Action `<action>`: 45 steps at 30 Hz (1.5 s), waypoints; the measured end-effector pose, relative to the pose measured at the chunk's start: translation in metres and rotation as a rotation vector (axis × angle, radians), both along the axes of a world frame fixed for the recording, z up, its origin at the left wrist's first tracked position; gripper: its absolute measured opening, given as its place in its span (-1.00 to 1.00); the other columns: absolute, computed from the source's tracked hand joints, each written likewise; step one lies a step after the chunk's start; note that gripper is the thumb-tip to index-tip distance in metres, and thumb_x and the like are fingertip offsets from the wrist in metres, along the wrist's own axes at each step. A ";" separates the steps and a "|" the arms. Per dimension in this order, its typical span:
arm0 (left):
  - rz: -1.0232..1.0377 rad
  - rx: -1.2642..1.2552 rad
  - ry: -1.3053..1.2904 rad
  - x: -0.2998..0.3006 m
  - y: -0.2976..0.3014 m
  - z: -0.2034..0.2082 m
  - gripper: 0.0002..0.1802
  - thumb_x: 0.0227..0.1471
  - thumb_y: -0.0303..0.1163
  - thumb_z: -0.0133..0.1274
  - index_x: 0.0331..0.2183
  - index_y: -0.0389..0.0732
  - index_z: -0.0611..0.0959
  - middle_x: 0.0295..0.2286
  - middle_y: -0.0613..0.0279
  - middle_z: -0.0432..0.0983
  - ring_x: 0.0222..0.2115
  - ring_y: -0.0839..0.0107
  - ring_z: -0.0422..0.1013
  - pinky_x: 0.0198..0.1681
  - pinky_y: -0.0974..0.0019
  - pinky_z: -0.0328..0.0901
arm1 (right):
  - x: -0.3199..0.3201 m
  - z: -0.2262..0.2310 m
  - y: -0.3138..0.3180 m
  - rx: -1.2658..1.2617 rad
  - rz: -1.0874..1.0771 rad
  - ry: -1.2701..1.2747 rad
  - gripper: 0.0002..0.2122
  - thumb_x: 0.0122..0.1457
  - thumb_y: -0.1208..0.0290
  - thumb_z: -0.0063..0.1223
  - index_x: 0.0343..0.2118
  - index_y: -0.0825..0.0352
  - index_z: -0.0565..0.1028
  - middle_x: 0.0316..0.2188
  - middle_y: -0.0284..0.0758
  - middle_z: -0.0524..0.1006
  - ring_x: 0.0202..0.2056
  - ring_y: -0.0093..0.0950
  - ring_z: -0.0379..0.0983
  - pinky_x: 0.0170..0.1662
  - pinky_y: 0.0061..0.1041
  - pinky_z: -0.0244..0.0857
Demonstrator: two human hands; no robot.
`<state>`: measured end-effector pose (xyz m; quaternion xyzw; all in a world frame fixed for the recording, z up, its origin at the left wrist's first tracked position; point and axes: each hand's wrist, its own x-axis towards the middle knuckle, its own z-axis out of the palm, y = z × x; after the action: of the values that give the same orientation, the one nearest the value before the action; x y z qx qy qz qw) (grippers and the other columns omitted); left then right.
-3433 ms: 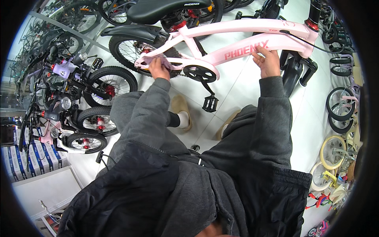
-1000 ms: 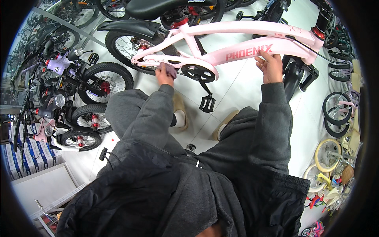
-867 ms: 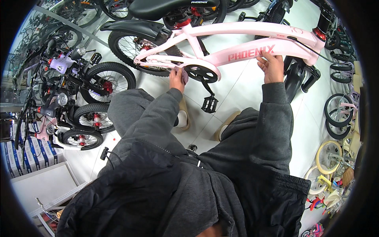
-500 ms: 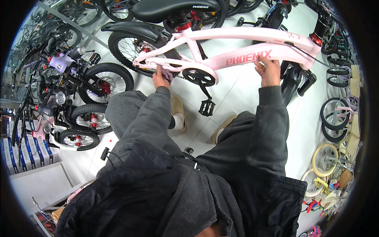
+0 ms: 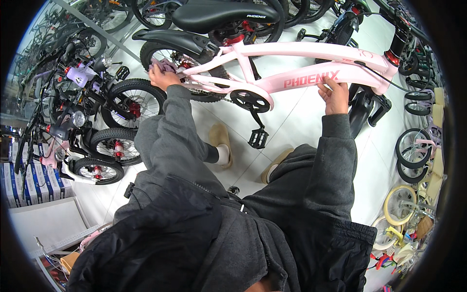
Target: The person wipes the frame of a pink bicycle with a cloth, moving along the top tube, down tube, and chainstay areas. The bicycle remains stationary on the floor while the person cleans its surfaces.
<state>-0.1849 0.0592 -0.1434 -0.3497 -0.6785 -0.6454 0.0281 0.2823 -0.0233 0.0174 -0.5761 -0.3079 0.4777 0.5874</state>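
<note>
Left: lilac bike [image 5: 80, 76] on white tiled floor [image 5: 288, 124]; row of blue-and-white boxes [image 5: 35, 184] nearby. Right: cream wheel [image 5: 400, 205] near black-tyred wheel [image 5: 412, 142].

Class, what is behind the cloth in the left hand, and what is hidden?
Behind the cloth, held in the left hand, is the rear wheel of the pink bike; part shows above and to the right. Whatever lies directly behind cloth and hand is covered.
</note>
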 end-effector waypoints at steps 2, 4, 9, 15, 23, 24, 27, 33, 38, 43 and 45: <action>-0.257 -0.392 -0.192 -0.003 -0.007 -0.011 -0.63 -0.25 -0.65 -0.06 -0.27 -0.28 0.58 -0.27 0.01 0.43 -0.25 0.18 0.37 -0.24 0.24 0.27 | 0.000 0.000 0.000 0.008 0.000 -0.002 -0.73 0.00 0.51 -0.02 -0.20 0.34 0.30 -0.37 -0.33 0.46 -0.48 -0.55 0.43 -0.47 -0.65 0.29; -0.014 -0.470 0.367 0.003 -0.010 -0.027 -0.65 -0.29 -0.60 -0.03 -0.31 -0.22 0.61 -0.31 0.01 0.47 -0.29 0.14 0.40 -0.24 0.20 0.28 | -0.001 0.000 0.001 0.014 -0.002 0.000 -0.73 0.00 0.52 -0.02 -0.20 0.34 0.29 -0.37 -0.33 0.45 -0.49 -0.55 0.43 -0.48 -0.65 0.29; -0.298 -0.393 -0.027 0.002 -0.009 -0.029 -0.59 -0.31 -0.58 -0.02 -0.26 -0.17 0.59 -0.34 0.06 0.47 -0.20 0.13 0.33 -0.09 0.13 0.14 | -0.004 -0.001 0.002 0.025 -0.037 -0.001 -0.72 -0.01 0.55 -0.04 -0.18 0.34 0.27 -0.38 -0.31 0.45 -0.51 -0.56 0.43 -0.51 -0.67 0.29; -0.379 -0.212 0.281 0.081 -0.037 0.008 -0.44 -0.32 -0.62 -0.05 -0.13 -0.17 0.51 -0.17 -0.04 0.33 -0.15 -0.05 0.19 -0.04 0.11 0.11 | -0.006 -0.001 0.003 0.013 -0.042 -0.011 -0.71 -0.01 0.56 -0.04 -0.18 0.35 0.26 -0.38 -0.30 0.45 -0.51 -0.57 0.43 -0.50 -0.67 0.30; -0.465 -0.099 0.581 0.162 -0.048 0.075 -0.51 -0.28 -0.63 -0.01 -0.16 -0.21 0.52 -0.21 0.02 0.36 -0.16 -0.01 0.20 -0.05 0.12 0.14 | -0.005 -0.002 0.001 0.021 -0.016 -0.029 -0.70 -0.03 0.55 -0.02 -0.18 0.33 0.27 -0.39 -0.32 0.46 -0.50 -0.56 0.43 -0.47 -0.64 0.28; -0.478 -0.128 0.582 0.162 -0.039 0.083 -0.54 -0.27 -0.63 0.00 -0.18 -0.23 0.52 -0.23 0.02 0.38 -0.17 0.00 0.21 -0.06 0.12 0.14 | -0.004 -0.001 0.001 0.009 -0.022 -0.038 -0.70 -0.02 0.55 -0.02 -0.19 0.33 0.27 -0.39 -0.33 0.46 -0.49 -0.56 0.43 -0.46 -0.63 0.28; -0.421 -0.157 0.584 0.156 -0.019 0.098 -0.66 -0.25 -0.58 0.01 -0.28 -0.31 0.54 -0.29 0.01 0.44 -0.20 0.05 0.28 -0.10 0.16 0.16 | -0.002 -0.001 -0.001 0.019 0.006 -0.054 -0.72 -0.02 0.53 -0.01 -0.20 0.32 0.28 -0.38 -0.34 0.46 -0.48 -0.56 0.43 -0.45 -0.62 0.27; -0.429 -0.191 0.701 0.161 -0.029 0.092 -0.66 -0.28 -0.54 0.06 -0.30 -0.26 0.54 -0.32 0.02 0.39 -0.21 0.06 0.27 -0.16 0.15 0.16 | 0.000 0.000 -0.002 0.015 0.018 -0.056 -0.71 -0.02 0.50 0.02 -0.20 0.33 0.28 -0.36 -0.34 0.45 -0.47 -0.57 0.42 -0.41 -0.59 0.27; -0.582 -0.085 0.489 0.154 -0.055 0.063 -0.63 -0.33 -0.62 0.07 -0.31 -0.22 0.56 -0.33 0.09 0.38 -0.28 0.11 0.29 -0.17 0.19 0.20 | -0.001 0.000 -0.001 0.029 0.017 -0.040 -0.69 -0.03 0.51 0.01 -0.18 0.33 0.28 -0.34 -0.33 0.45 -0.47 -0.57 0.41 -0.41 -0.58 0.28; -0.606 -0.373 0.482 0.165 -0.087 0.022 -0.54 -0.34 -0.63 0.05 -0.24 -0.14 0.55 -0.23 0.05 0.34 -0.21 0.04 0.23 -0.15 0.17 0.20 | 0.000 -0.002 -0.002 0.020 0.008 -0.043 -0.72 0.03 0.49 -0.03 -0.17 0.33 0.29 -0.34 -0.30 0.46 -0.44 -0.54 0.42 -0.38 -0.62 0.32; -0.558 -0.306 0.519 0.174 -0.087 0.017 -0.53 -0.34 -0.63 0.04 -0.23 -0.14 0.54 -0.22 0.04 0.33 -0.20 0.02 0.22 -0.14 0.16 0.19 | 0.000 -0.003 -0.001 0.021 0.012 -0.054 -0.73 0.03 0.49 -0.03 -0.17 0.33 0.29 -0.35 -0.30 0.47 -0.44 -0.53 0.42 -0.38 -0.62 0.32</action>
<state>-0.0114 -0.0281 -0.1267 -0.6715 -0.6163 -0.4103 -0.0302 0.2821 -0.0248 0.0146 -0.5808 -0.3323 0.4623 0.5819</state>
